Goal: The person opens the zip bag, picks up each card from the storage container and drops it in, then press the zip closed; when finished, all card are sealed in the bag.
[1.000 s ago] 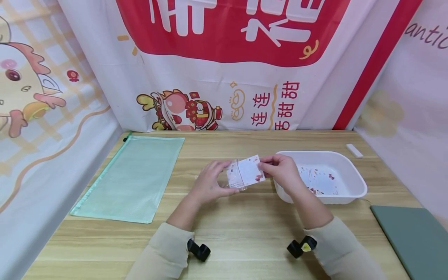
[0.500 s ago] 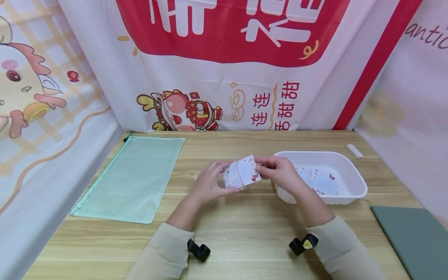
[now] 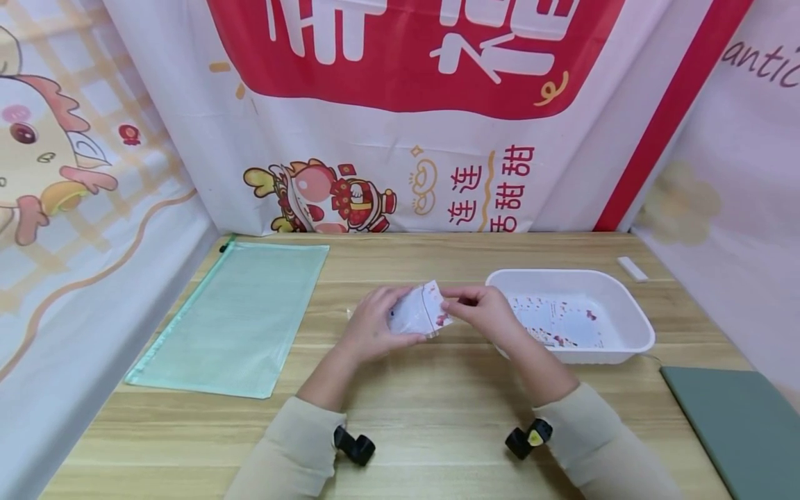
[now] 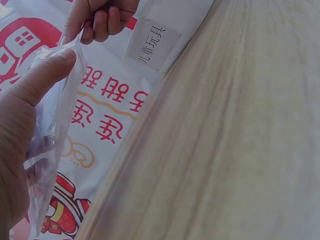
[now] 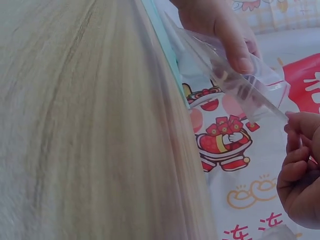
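A small clear plastic zip bag (image 3: 409,314) hangs between the fingers and thumb of my left hand (image 3: 370,328). Its film shows up close beside the left thumb (image 4: 50,75) in the left wrist view. My right hand (image 3: 486,318) pinches the right edge of a white card (image 3: 435,305) printed with small coloured figures. Most of the card lies inside the bag, and a strip at the right sticks out of its mouth. From the right wrist view the card (image 5: 267,104) appears almost edge-on. Both hands are above the table; part of the bag is hidden behind the left hand.
Right of the hands, a white plastic tub (image 3: 631,316) contains printed cards (image 3: 562,323). A pale green zip pouch (image 3: 237,319) lies at left. A small white bar (image 3: 633,269) sits behind the tub, and a dark green board (image 3: 737,417) occupies the front right.
My right hand has moved left, sliding the card deeper into the bag, so less of it sticks out. The left hand has stayed almost in place.
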{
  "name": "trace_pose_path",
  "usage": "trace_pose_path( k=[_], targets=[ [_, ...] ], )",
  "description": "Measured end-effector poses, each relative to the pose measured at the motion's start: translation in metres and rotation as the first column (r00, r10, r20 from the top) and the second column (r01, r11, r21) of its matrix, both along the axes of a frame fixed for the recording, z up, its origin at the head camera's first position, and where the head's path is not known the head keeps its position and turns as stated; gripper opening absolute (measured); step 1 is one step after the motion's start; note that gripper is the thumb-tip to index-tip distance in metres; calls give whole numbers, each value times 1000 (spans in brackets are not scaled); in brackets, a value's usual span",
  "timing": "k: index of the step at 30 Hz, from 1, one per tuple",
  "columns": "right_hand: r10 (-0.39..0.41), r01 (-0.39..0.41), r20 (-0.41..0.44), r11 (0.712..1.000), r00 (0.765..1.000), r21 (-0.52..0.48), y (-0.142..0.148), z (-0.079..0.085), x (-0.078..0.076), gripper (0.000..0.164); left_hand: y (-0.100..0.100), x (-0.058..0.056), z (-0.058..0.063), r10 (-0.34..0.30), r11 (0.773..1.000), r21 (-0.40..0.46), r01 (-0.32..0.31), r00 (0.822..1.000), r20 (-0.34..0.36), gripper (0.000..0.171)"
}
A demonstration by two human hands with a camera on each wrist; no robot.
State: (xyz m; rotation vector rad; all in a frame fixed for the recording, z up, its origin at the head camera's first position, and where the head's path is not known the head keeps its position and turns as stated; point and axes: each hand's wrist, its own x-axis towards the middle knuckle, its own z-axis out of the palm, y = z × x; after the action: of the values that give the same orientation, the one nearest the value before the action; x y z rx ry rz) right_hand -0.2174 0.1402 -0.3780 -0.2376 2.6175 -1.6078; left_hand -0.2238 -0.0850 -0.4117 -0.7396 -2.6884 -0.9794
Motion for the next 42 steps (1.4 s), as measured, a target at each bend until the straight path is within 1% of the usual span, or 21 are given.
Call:
trace_pose_path(
  k=[5, 9, 14, 20, 22, 25, 27, 30, 32, 34, 36, 38, 42],
  targets=[
    [49, -48, -48, 999, 998, 23, -11, -7, -2, 29, 1, 0, 0, -1, 1000, 20, 1, 1000, 8, 84],
    [76, -73, -66, 997, 995, 40, -19, -12, -3, 26, 1, 0, 0, -10, 999, 31, 9, 1000, 9, 82],
    [95, -91, -46, 992, 994, 85, -26, -15, -4, 24, 1, 0, -1, -12, 999, 31, 13, 1000, -1, 82],
    [125, -122, -30, 987, 992, 103, -29, -17, -5, 23, -1, 1, -2, -19, 999, 37, 20, 1000, -13, 80],
    [121, -119, -14, 986, 993, 116, -29, -16, -3, 23, -1, 1, -1, -19, 999, 39, 19, 1000, -13, 80],
    [110, -110, 5, 986, 994, 123, -24, -9, 0, 26, -1, 2, -1, -15, 999, 37, 15, 1000, -11, 81],
    [95, -96, 11, 989, 995, 114, -15, -2, 2, 28, 0, 2, -1, -11, 999, 30, 11, 1000, -9, 81],
    [73, -71, -13, 991, 997, 112, 6, 9, 1, 30, 0, 2, -2, -1, 1000, 22, 1, 1000, -3, 82],
    [46, -42, -28, 990, 999, 138, 27, 15, -3, 31, 1, 3, -2, 3, 1000, 22, -3, 1000, 4, 82],
    [14, -8, -29, 980, 999, 200, 50, 20, -8, 33, 1, 3, -1, 6, 1000, 22, -6, 1000, 10, 82],
    [-26, 24, 2, 965, 1000, 262, 75, 24, -14, 37, 1, 3, -2, 7, 1000, 21, -7, 1000, 14, 82],
    [-67, 47, 55, 948, 996, 315, 100, 24, -19, 43, 1, 3, -2, 6, 1000, 21, -6, 1000, 15, 83],
    [-121, 60, 135, 919, 983, 391, 142, 19, -28, 48, 1, 2, -3, 8, 1000, 21, -8, 1000, 13, 83]
  ],
)
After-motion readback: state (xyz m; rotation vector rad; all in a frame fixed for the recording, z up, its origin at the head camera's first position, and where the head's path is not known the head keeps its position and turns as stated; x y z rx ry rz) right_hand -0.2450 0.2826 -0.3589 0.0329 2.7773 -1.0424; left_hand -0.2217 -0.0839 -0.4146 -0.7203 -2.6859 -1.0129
